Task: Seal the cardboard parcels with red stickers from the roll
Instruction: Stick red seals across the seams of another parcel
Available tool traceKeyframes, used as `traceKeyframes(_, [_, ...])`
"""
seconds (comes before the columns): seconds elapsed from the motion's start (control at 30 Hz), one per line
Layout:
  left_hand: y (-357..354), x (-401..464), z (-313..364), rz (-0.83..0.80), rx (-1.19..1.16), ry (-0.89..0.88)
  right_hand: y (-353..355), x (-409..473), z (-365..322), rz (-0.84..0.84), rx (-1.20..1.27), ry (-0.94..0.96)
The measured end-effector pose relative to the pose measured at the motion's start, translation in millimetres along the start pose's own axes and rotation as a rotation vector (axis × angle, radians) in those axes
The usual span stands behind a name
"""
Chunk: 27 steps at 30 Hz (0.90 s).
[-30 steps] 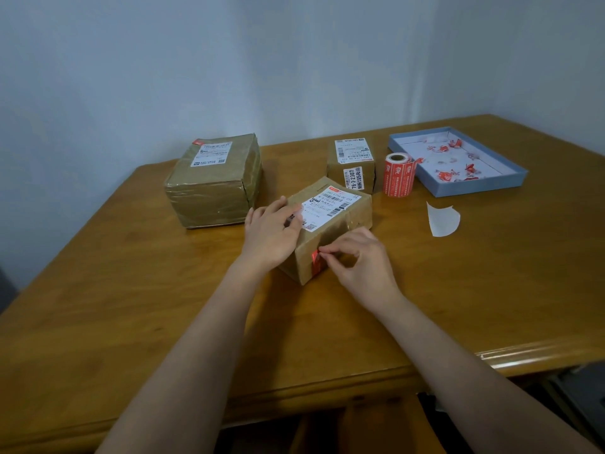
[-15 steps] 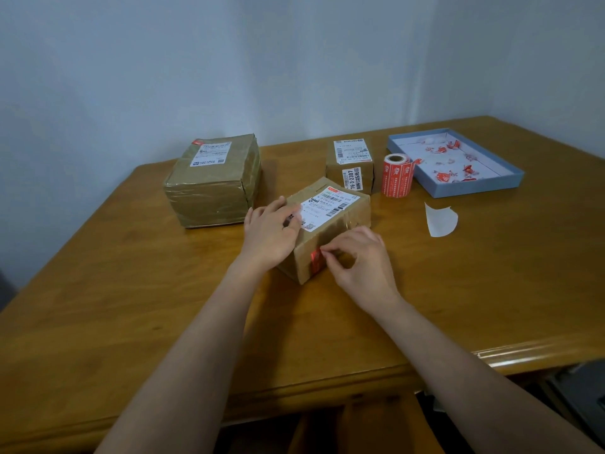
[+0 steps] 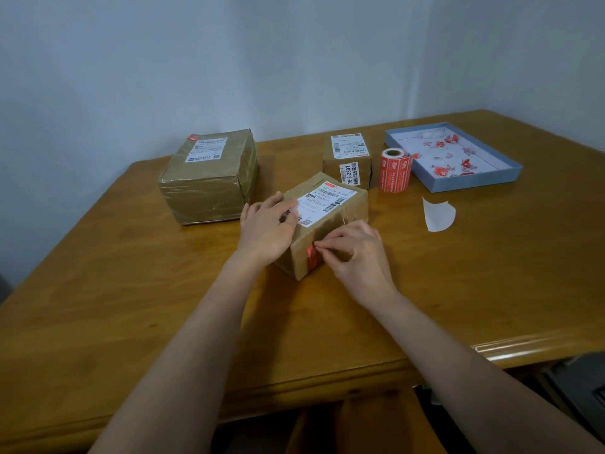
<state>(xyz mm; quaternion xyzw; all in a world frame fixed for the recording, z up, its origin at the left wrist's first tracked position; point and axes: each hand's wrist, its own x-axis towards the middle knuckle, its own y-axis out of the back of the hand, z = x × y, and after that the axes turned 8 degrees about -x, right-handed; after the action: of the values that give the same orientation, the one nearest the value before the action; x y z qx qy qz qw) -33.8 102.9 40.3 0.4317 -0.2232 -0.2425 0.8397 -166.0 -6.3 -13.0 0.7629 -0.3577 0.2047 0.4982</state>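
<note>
A small cardboard parcel (image 3: 330,204) with a white shipping label lies in the middle of the table. My left hand (image 3: 266,229) rests flat on its near left top corner and holds it down. My right hand (image 3: 355,253) presses its pinched fingertips against a red sticker (image 3: 311,257) on the parcel's near side face. The red sticker roll (image 3: 394,170) stands upright behind it, to the right. A second small parcel (image 3: 347,160) stands beside the roll. A larger taped parcel (image 3: 209,176) sits at the back left.
A shallow blue tray (image 3: 484,181) with crumpled red and white scraps lies at the back right. A loose white backing paper (image 3: 438,213) lies right of the middle parcel. The wooden table's front edge (image 3: 327,381) runs under my forearms. Walls close the back and right.
My right fingertips have shifted slightly along the red sticker on the parcel's side. The left hand and the parcels have stayed in place.
</note>
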Motion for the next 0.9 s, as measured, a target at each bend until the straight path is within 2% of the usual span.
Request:
traceKeyframes(0.63, [-1.1,-0.8,2.5,0.004,-0.014,0.007,1.2,2.7,2.0,-0.069,0.036,-0.025])
traceKeyframes(0.9, [-0.3,-0.3,1.2,0.005,-0.013,-0.002,1.9,1.6,1.6,-0.036,0.134,-0.068])
